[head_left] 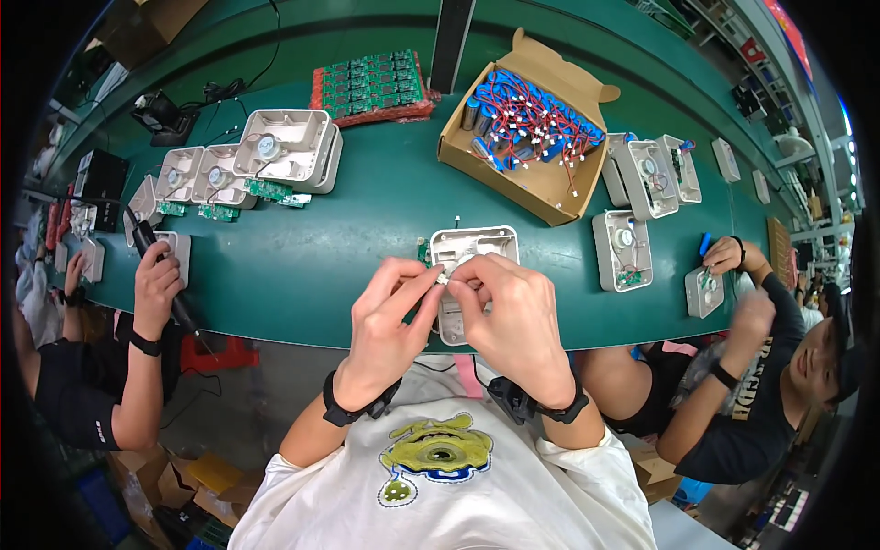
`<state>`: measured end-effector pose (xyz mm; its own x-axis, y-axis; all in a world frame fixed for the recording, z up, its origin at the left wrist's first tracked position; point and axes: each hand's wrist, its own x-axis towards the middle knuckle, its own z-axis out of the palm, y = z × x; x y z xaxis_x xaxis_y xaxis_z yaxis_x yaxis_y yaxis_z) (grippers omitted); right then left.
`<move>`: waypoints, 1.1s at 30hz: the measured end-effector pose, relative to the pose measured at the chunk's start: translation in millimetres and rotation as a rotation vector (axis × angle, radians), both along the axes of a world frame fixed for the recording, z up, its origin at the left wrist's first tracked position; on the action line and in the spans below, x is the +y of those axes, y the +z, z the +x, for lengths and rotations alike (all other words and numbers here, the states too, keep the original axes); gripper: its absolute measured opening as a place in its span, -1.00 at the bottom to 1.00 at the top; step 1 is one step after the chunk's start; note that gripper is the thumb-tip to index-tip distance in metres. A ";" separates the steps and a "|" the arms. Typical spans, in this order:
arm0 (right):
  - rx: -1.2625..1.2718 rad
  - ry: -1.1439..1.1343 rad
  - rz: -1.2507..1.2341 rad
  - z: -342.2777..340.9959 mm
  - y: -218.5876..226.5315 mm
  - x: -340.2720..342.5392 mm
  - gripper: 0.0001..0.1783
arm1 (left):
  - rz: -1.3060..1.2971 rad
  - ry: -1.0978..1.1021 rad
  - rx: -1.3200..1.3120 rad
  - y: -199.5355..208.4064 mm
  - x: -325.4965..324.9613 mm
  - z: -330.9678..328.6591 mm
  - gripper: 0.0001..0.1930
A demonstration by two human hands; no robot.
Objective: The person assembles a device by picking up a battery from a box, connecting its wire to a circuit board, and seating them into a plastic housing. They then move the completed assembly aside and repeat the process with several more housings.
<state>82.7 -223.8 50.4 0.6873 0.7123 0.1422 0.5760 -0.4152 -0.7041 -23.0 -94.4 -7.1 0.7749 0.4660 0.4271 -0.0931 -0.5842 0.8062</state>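
Above the near edge of the green table, my left hand (390,307) and my right hand (511,316) meet with their fingertips pinched together. A small white plug (443,278) shows between the left fingers. The right fingertips close against the same spot, and what they grip is hidden. Just below and behind both hands lies an off-white plastic housing (502,232), open side up, its middle covered by my fingers. A green circuit board (423,250) sticks out at the housing's left side, partly behind my left hand.
A cardboard box (550,209) of blue battery cells with wires stands beyond. Circuit boards (371,84) sit on red wrap at the back. Housings with speakers (287,147) are stacked left; more housings (623,249) stand right. Co-workers' hands (158,284) work on both sides, one with a black tool.
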 end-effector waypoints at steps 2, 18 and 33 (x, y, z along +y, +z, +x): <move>-0.041 -0.014 -0.002 -2.7 -0.5 1.6 -0.96 | 0.022 -0.014 -0.028 -0.7 0.6 -0.2 -0.68; -0.071 -0.017 0.180 10.3 -2.9 -12.8 -0.64 | -0.351 -0.006 0.124 5.8 8.7 -1.0 -0.74; -0.175 -0.209 -0.165 -37.2 -37.1 -23.8 0.37 | -0.056 -0.203 0.089 10.4 -15.6 -2.3 -0.74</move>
